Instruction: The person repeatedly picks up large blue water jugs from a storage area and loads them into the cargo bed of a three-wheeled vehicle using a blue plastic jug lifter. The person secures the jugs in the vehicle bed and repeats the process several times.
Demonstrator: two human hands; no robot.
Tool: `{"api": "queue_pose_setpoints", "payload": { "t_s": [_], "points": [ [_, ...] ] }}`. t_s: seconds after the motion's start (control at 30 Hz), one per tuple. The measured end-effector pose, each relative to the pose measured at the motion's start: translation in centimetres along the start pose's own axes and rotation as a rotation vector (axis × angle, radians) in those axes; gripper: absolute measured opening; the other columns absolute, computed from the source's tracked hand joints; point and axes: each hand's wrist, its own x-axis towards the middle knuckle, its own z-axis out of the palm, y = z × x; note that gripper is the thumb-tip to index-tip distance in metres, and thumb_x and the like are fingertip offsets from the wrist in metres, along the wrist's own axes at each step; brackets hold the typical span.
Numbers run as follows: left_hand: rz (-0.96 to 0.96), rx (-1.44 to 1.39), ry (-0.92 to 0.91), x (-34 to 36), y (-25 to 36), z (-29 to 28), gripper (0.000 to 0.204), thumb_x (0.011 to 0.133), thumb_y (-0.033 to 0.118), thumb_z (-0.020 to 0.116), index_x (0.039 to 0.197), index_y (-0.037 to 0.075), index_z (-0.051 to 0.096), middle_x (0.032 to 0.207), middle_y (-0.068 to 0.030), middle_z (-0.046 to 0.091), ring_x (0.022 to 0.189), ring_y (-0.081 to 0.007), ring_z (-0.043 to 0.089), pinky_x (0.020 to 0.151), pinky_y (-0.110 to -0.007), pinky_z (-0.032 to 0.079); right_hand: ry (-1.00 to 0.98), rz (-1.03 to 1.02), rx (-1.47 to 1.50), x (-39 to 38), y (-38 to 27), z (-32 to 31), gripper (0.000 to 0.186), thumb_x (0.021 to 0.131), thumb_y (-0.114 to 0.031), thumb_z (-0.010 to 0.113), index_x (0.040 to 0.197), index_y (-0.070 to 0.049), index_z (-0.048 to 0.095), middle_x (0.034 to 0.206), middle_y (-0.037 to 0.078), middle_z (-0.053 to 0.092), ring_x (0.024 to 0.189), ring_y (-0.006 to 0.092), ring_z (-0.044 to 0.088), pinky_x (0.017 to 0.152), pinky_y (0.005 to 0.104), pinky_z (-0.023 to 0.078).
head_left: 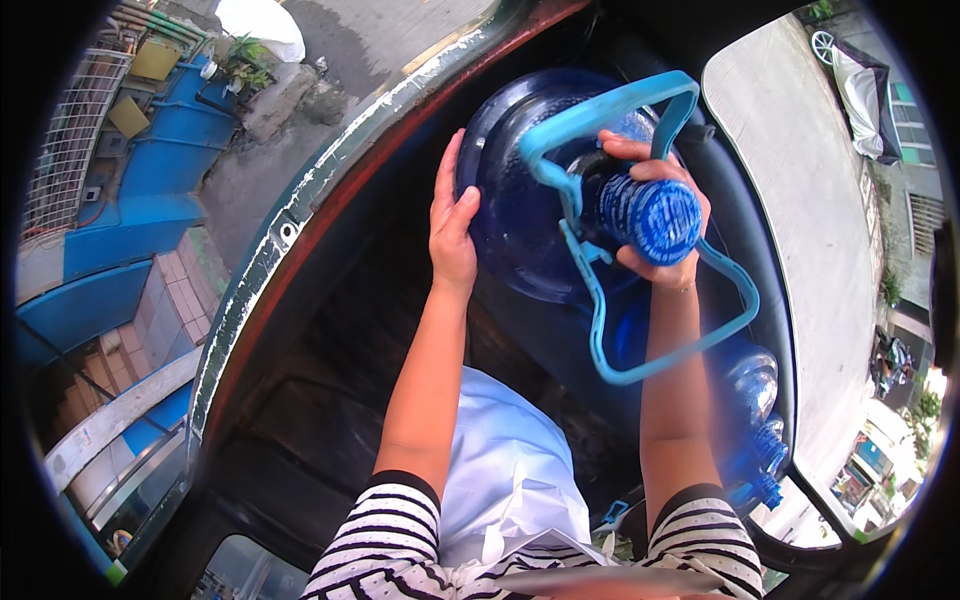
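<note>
A large blue jug (530, 230) is held tilted between two hands, its blue cap (668, 222) toward the wearer. The jug's neck is clasped by the curled right hand (688, 180); its left side is pressed by the left hand (455, 235), thumb parted from fingers. Around the jug's neck, a light-blue handle (605, 108) is seen. Clear blue bottles (755, 385) are placed below and right of the jug; below it, a white apron (510, 460) is worn.
</note>
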Motion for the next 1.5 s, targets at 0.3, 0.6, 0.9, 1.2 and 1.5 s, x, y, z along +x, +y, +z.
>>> {"api": "queue_pose_setpoints", "payload": {
  "t_s": [0.3, 0.6, 0.9, 1.2, 1.5],
  "points": [
    [0.154, 0.067, 0.279, -6.2, -0.3, 1.1, 0.061, 0.096, 0.020, 0.036, 0.148, -0.001, 0.013, 0.152, -0.0153, 0.021, 0.137, -0.0263, 0.029, 0.112, -0.037, 0.023, -0.429, -0.051, 0.079, 3.9, 0.0, 0.8, 0.053, 0.049, -0.022, 0.081, 0.094, 0.000, 0.067, 0.107, 0.020, 0.065, 0.107, 0.0345, 0.060, 0.097, 0.0445, 0.045],
    [0.268, 0.230, 0.251, -1.3, -1.8, 3.3, 0.056, 0.094, 0.022, 0.040, 0.143, -0.004, 0.028, 0.147, -0.0162, 0.032, 0.135, -0.0241, 0.031, 0.112, -0.036, 0.020, -0.077, 0.240, -0.105, 2.5, 0.7, -2.6, 0.081, 0.060, -0.037, 0.086, 0.126, -0.003, 0.054, 0.134, 0.014, 0.048, 0.127, 0.0296, 0.043, 0.106, 0.0406, 0.035],
    [-0.326, 1.023, 0.333, 0.5, -9.0, -12.3, 0.027, 0.086, 0.011, 0.047, 0.106, 0.004, 0.065, 0.101, -0.0174, 0.067, 0.096, -0.0313, 0.063, 0.084, -0.040, 0.048, 0.350, 0.370, -0.369, -4.0, 2.5, -2.0, 0.072, 0.072, -0.036, 0.082, 0.125, -0.002, 0.047, 0.114, 0.010, 0.059, 0.106, 0.0215, 0.057, 0.094, 0.0334, 0.044],
    [-0.214, 1.176, 0.171, 3.4, -19.3, -24.5, 0.028, 0.080, -0.002, 0.050, 0.102, 0.007, 0.066, 0.097, -0.0124, 0.068, 0.091, -0.0266, 0.065, 0.081, -0.036, 0.049, 0.250, 0.456, -0.736, -6.3, 1.5, -6.1, 0.045, 0.079, -0.022, 0.074, 0.114, -0.002, 0.055, 0.112, 0.010, 0.057, 0.103, 0.0230, 0.052, 0.094, 0.0363, 0.039],
    [-0.788, 1.038, 0.036, -20.7, -16.6, -22.6, 0.020, 0.083, 0.013, 0.054, 0.095, 0.008, 0.068, 0.094, -0.0158, 0.068, 0.092, -0.0322, 0.065, 0.081, -0.039, 0.051, -0.135, 0.445, -1.337, -0.7, 2.6, -10.0, 0.033, 0.079, -0.017, 0.071, 0.109, -0.004, 0.062, 0.121, 0.014, 0.055, 0.109, 0.0290, 0.050, 0.098, 0.0395, 0.036]
  ]
}}
